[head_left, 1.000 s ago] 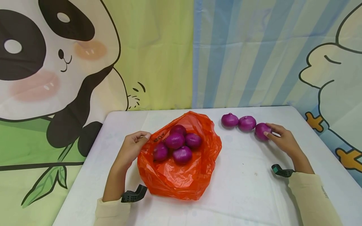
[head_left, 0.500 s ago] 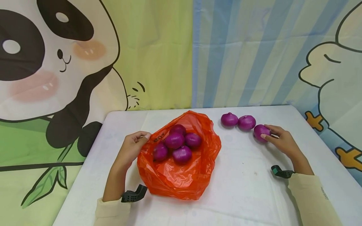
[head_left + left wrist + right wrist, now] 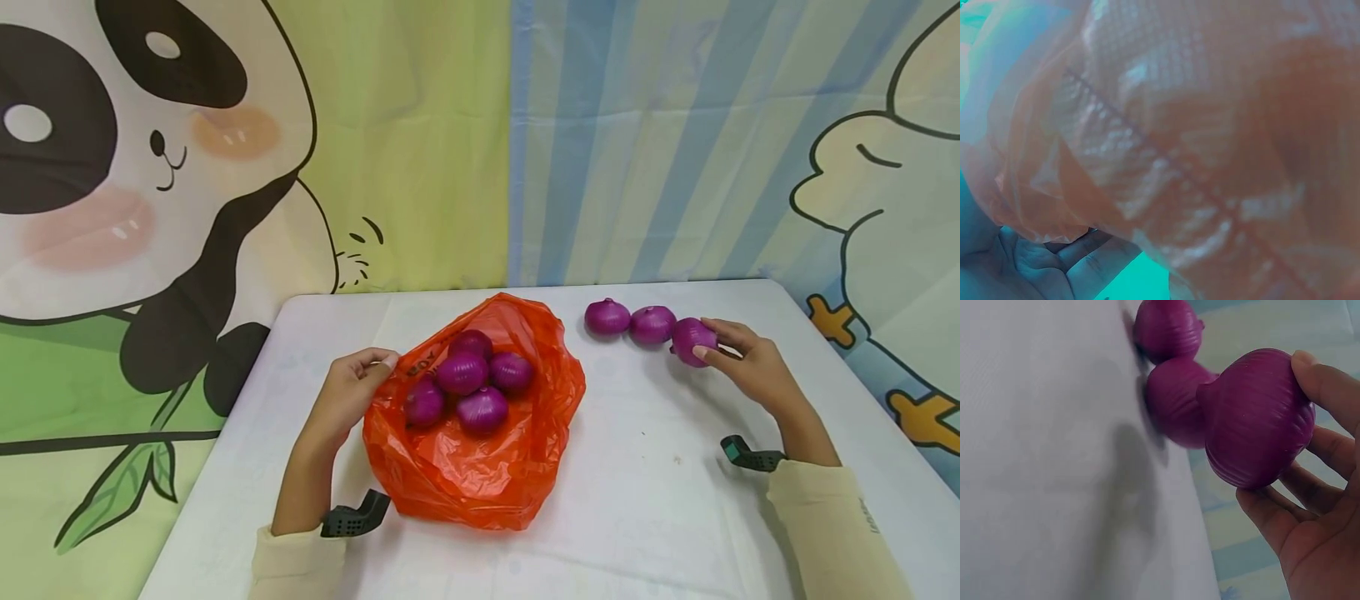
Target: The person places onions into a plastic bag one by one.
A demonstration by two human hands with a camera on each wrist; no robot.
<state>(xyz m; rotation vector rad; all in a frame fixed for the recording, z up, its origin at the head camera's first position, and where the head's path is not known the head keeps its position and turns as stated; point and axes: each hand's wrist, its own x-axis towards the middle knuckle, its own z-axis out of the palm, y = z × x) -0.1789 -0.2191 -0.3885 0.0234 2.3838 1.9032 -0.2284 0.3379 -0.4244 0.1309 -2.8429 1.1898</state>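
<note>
A purple onion (image 3: 692, 340) is held between the thumb and fingers of my right hand (image 3: 746, 362), raised off the white table; the right wrist view shows the same onion (image 3: 1260, 419) tilted, its tip toward the left. My left hand (image 3: 351, 387) pinches the left rim of a red plastic bag (image 3: 487, 492). Inside the spread bag lie several purple onions (image 3: 462, 372). Crinkled bag film fills most of the left wrist view, with part of my left hand (image 3: 1041, 265) at the lower left; its fingertips are hidden there.
Two more purple onions, one at the far side (image 3: 607, 318) and one beside it (image 3: 652, 325), sit on the white table (image 3: 637, 517) right of the bag. A patterned cloth backdrop (image 3: 420, 150) rises behind the table's back edge.
My right hand has lifted the onion off the table, turning it so that its tip points left and down. The left hand and the bag have stayed in place.
</note>
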